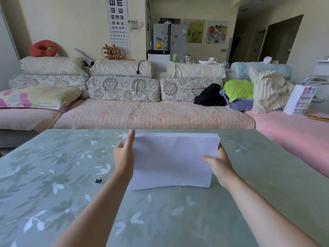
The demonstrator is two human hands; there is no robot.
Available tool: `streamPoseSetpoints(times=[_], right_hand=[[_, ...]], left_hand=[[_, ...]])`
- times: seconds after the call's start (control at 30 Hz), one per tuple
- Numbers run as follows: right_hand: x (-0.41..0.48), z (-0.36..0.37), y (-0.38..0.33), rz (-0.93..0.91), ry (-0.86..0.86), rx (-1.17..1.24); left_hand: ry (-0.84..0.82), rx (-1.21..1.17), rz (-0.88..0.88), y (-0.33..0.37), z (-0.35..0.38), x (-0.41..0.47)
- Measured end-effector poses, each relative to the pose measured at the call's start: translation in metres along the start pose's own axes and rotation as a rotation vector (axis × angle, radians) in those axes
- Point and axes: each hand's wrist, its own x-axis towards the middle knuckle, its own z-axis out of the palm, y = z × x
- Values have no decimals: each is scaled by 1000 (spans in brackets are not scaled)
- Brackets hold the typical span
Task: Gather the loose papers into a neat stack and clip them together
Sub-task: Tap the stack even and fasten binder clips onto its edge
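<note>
Head view: the left hand [123, 154] and right hand [219, 164] are gripping the 2 short sides of the paper stack [170, 159], holding it upright with its lower edge resting on the table [53, 193]. 1 black binder clip [98, 179] is lying on the table, left of the left wrist, apart from the stack.

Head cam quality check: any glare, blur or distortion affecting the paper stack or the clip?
Head view: wide-angle bending at the edges; soft daylight, faint sheen on the table, no hard glare. Paper stack is evenly lit but featureless, its top edge sharp. Binder clip is small but legible. Left hand and right hand are unblurred.
</note>
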Motion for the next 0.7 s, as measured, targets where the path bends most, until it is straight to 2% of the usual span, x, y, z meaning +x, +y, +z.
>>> streamPoseSetpoints(times=[0.13,0.27,0.3,0.33,0.37,0.4,0.43,0.5,0.53,0.6,0.7], right_hand=[[1,-1,5,5,-10,-32],[5,-3,9,-14,7,-85],[6,-3,10,-13,5,-93],[6,-3,11,-13,1,-95],[7,-4,12,-13,-2,-95],[7,-4,12,-14,-4,-92],[7,-4,12,-13,-5,-87],[7,-4,13,-10,-14,-81],[8,-4,13,-8,-17,-80],[8,-4,13,-6,-15,-77],[9,-3,14,-4,-8,-81]], left_hand=[[21,79,-10,-1,4,8],[-106,209,159,-7,-12,14],[-82,249,195,-8,-20,15],[-28,255,151,-14,-28,18],[-5,349,138,-23,-39,24],[-19,556,132,-31,-50,29],[-70,859,121,-40,-60,31],[-253,1389,92,-56,-76,37],[-349,1546,84,-62,-82,38],[-440,1633,88,-71,-88,36],[-415,1634,70,-71,-92,38]])
